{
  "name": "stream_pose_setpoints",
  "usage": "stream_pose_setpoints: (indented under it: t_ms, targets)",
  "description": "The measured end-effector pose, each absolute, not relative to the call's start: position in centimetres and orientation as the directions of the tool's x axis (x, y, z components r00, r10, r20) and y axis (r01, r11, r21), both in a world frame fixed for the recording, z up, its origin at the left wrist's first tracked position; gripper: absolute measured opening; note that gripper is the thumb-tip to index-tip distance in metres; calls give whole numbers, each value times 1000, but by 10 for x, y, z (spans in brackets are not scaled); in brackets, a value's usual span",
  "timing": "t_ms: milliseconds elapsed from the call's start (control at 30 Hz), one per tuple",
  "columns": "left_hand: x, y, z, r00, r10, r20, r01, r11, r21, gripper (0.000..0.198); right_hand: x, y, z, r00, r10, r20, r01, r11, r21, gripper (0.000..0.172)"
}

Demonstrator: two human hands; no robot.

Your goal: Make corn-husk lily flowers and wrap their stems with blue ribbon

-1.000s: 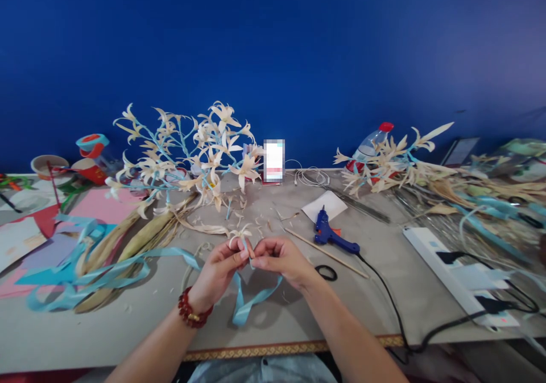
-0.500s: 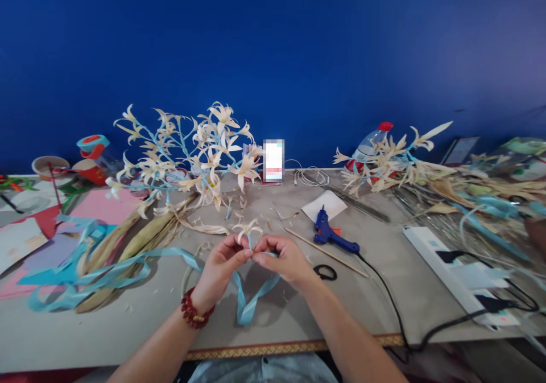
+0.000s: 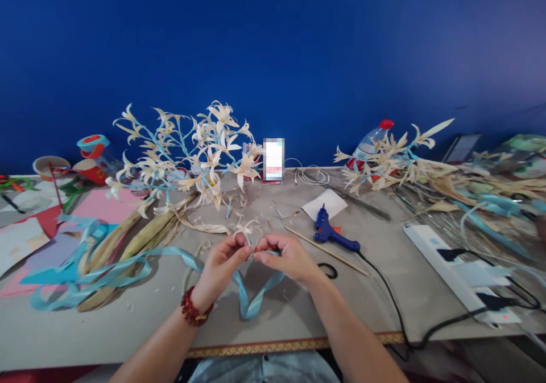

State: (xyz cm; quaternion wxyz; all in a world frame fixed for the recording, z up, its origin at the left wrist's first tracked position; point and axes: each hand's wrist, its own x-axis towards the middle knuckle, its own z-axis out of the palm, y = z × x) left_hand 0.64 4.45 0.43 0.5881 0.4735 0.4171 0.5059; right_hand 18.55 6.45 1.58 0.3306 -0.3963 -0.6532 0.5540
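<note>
Low over the table's middle, my left hand pinches the stem of a small cream-coloured handmade flower, whose thin petals point up and away from me. Close beside it, my right hand is closed on a light-blue ribbon at the flower's stem. A slack loop of this ribbon hangs below both hands, and a long length trails left across the table. The fingertips almost meet, so the exact wrap on the stem is hidden. A red bead bracelet circles the left wrist.
A blue glue gun lies on white paper to the right, its black cord running to a white power strip. A wooden stick and a black ring lie nearby. Flower branches stand behind; dried husks lie left.
The flower has tipped slightly away and turned between my fingers. The hanging ribbon loop has shifted a little right and up. Both hands stay in nearly the same place.
</note>
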Motion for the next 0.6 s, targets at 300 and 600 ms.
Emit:
stream_pose_setpoints:
  t_ms: [300,600]
  targets:
    - [5,41,4,271,963,0,-376,106,921,15,185,64,18,-587,796,-149,-71,-234,-970,29]
    - [8,40,6,307,949,-69,-514,226,827,17,174,59,18,-595,793,-132,-172,-286,-943,33]
